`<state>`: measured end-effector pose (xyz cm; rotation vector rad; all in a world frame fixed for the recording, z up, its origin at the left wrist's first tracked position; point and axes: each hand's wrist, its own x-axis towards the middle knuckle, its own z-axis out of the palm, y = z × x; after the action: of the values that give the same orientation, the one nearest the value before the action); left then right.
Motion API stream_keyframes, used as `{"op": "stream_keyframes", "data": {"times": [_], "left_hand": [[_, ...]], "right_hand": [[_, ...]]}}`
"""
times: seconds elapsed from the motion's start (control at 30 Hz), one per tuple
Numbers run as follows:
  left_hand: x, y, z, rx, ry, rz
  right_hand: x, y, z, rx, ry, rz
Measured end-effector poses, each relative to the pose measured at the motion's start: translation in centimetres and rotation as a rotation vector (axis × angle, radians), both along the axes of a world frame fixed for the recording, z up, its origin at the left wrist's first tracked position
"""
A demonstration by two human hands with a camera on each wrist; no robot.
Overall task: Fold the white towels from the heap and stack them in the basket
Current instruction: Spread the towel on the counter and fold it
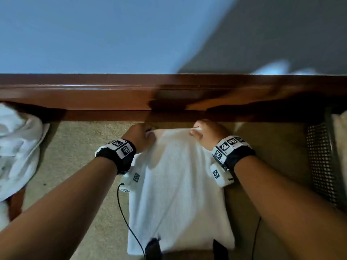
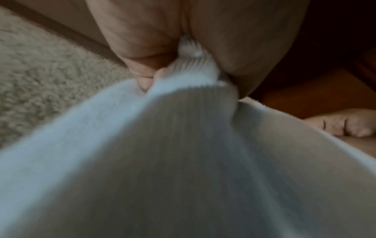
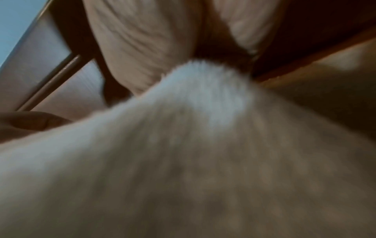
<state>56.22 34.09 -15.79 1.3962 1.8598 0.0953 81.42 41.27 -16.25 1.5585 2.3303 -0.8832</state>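
Observation:
A white towel (image 1: pixel 178 184) hangs stretched over the beige carpet in the middle of the head view. My left hand (image 1: pixel 144 134) pinches its far left corner and my right hand (image 1: pixel 199 131) pinches its far right corner, both close to the brown skirting board. In the left wrist view my left hand (image 2: pixel 183 56) has its thumb and fingers clamped on a bunched towel (image 2: pixel 183 145) edge. In the right wrist view my right hand (image 3: pixel 193 56) holds the towel (image 3: pixel 193 145), which fills the frame. The heap of white towels (image 1: pixel 16 151) lies at the far left. The mesh basket (image 1: pixel 321 162) stands at the right edge.
A brown wooden skirting board (image 1: pixel 112 96) runs across under a blue wall (image 1: pixel 93 34). Beige carpet (image 1: pixel 78 156) covers the floor. Black cables (image 1: pixel 127 222) trail from both wrist units near the towel's lower edge.

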Motion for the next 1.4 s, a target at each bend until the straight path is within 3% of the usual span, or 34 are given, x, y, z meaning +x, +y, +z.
{"op": "stream_keyframes", "data": {"times": [0.17,0.27,0.37,0.43,0.57,0.77,0.93,1.07,1.23,1.3,1.4], "left_hand": [[-1.5,-1.4,0.7,-0.036,-0.066,0.148],[-2.7,-3.0,1.1,-0.042,-0.029,0.221],[-2.8,-4.0,0.7,0.016,-0.041,0.405],[-2.0,-4.1,0.3,0.041,0.014,0.496],[-0.7,-3.5,0.4,-0.034,0.173,0.523],[-0.8,-5.4,2.1,-0.2,-0.109,0.471],[0.1,-8.4,5.8,-0.014,-0.419,0.645],[-0.4,-10.2,11.4,0.117,-0.508,0.521],[-1.5,-12.6,21.1,0.575,-0.681,0.363],[-2.4,-14.0,23.5,0.697,-0.561,0.194],[-3.8,-16.3,23.8,0.874,-0.253,-0.038]], "right_hand": [[1.0,-0.7,0.4,-0.042,0.069,-0.112],[2.3,-1.4,1.1,-0.136,0.149,-0.269],[2.5,-1.8,1.2,-0.139,0.169,-0.398],[2.1,-1.9,1.0,-0.124,0.135,-0.474],[1.6,-2.7,0.1,-0.094,0.05,-0.593],[2.5,-3.9,1.6,-0.252,0.128,-0.683],[3.9,-6.3,5.3,-0.203,0.255,-0.691],[4.3,-8.7,11.1,-0.03,0.458,-0.667],[5.0,-11.2,20.9,0.249,0.818,-0.57],[5.5,-12.9,23.0,0.286,0.908,-0.468],[5.7,-16.1,22.5,0.371,0.771,-0.276]]}}
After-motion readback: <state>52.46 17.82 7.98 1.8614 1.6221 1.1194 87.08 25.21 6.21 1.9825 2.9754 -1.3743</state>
